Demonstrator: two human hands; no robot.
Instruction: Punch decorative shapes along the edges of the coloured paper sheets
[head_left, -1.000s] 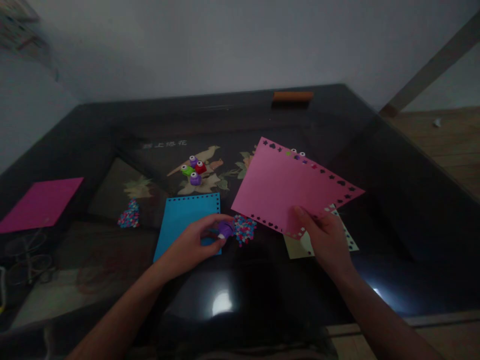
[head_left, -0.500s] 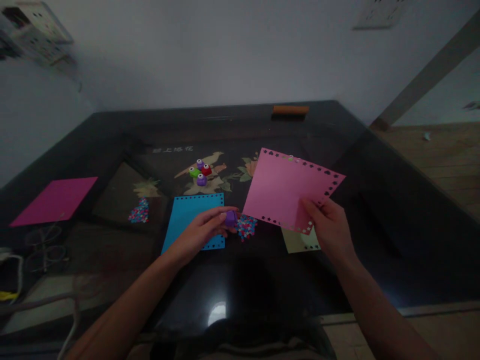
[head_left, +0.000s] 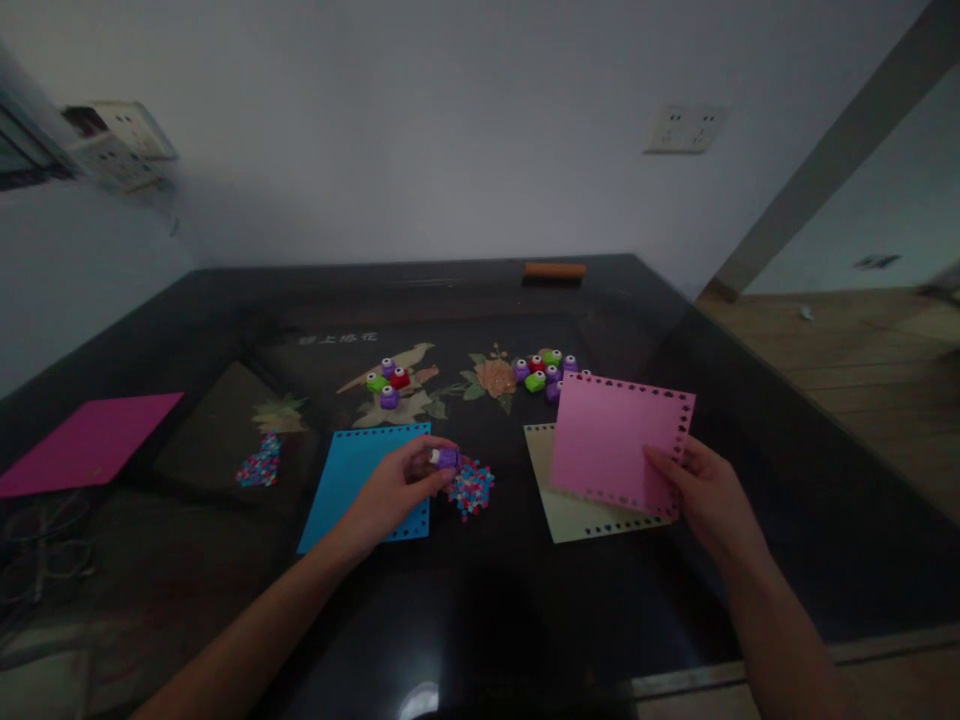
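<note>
My left hand (head_left: 405,485) is closed around a small purple craft hole punch (head_left: 447,457), above the right edge of a blue paper sheet (head_left: 371,465) with holes along its edges. Right beside it lies a pile of pink, blue and white paper cutouts (head_left: 472,488). Between thumb and fingers my right hand (head_left: 701,490) pinches the right edge of a pink paper sheet (head_left: 615,435), punched with small shapes along its top, right and bottom edges. That sheet hangs over a pale yellow punched sheet (head_left: 570,515) and covers much of it.
Several coloured punches (head_left: 388,383) cluster behind the blue sheet, and more punches (head_left: 546,372) sit behind the pink one. A second cutout pile (head_left: 260,463) and a magenta sheet (head_left: 90,440) lie left. An orange-brown stick (head_left: 555,271) rests at the back of the black table (head_left: 495,600).
My right hand has moved the pink sheet rightward and lower, over the pale yellow sheet, uncovering punches behind it. My left hand has turned the purple punch. The view has tilted upward.
</note>
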